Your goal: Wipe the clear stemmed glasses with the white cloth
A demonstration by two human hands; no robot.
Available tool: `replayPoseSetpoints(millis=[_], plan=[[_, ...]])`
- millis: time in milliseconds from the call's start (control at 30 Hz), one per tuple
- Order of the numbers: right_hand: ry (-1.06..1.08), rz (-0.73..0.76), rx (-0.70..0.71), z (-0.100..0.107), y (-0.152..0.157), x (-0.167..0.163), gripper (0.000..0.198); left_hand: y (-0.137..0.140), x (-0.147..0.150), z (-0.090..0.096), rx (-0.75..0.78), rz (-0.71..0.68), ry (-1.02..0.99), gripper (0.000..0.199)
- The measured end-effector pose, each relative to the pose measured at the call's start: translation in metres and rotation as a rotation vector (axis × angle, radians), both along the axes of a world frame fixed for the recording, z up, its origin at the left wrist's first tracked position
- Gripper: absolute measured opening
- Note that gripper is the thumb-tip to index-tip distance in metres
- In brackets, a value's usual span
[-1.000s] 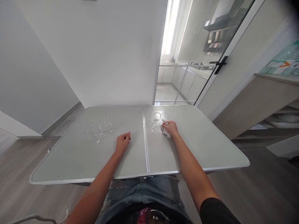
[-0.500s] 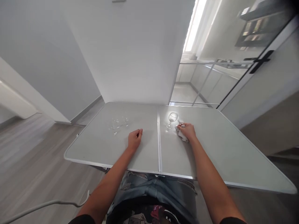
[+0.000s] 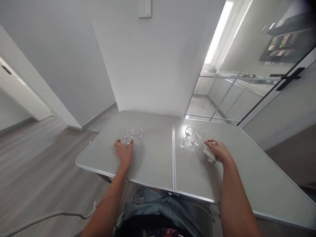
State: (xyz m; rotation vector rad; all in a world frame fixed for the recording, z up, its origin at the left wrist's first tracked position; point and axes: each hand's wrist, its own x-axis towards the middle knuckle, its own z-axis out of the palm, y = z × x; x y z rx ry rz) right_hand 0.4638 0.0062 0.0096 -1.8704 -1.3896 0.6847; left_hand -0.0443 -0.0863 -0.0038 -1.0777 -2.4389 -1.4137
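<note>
My left hand (image 3: 124, 152) is at the near side of several clear glasses (image 3: 131, 135) on the left half of the table. Its thumb and fingers are spread, close to the nearest glass; whether they touch it I cannot tell. My right hand (image 3: 218, 150) grips a folded white cloth (image 3: 209, 154) above the right half. Just left of that hand stand two stemmed glasses: a wine glass (image 3: 190, 131) and, beside it, a second glass (image 3: 195, 143) whose bowl is hard to make out.
The grey folding table (image 3: 153, 158) has a metal rim and a centre seam (image 3: 173, 154). A white wall (image 3: 148, 72) rises behind it. At the right is a glazed door with a black handle (image 3: 291, 79). A pale hose (image 3: 56, 214) runs at lower left.
My left hand has moved left to the clear glasses and its fingers have opened. My right hand has let go of the second stemmed glass and drawn right, keeping the cloth. The view has shifted.
</note>
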Motion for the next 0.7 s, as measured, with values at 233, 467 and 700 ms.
replayPoseSetpoints(millis=[233,467,700], plan=[[0.821,0.233,0.143,0.053,-0.087,-0.041,0.041,0.018,-0.024,-0.009,0.035,-0.145,-0.148,0.051],[1.118,0.145,-0.014,0.048,-0.090,-0.147,0.031,0.022,-0.025,-0.005,0.112,-0.202,-0.179,0.038],[1.239,-0.005,-0.099,0.035,-0.069,-0.171,0.036,0.009,0.002,0.002,0.105,-0.371,0.178,0.034]])
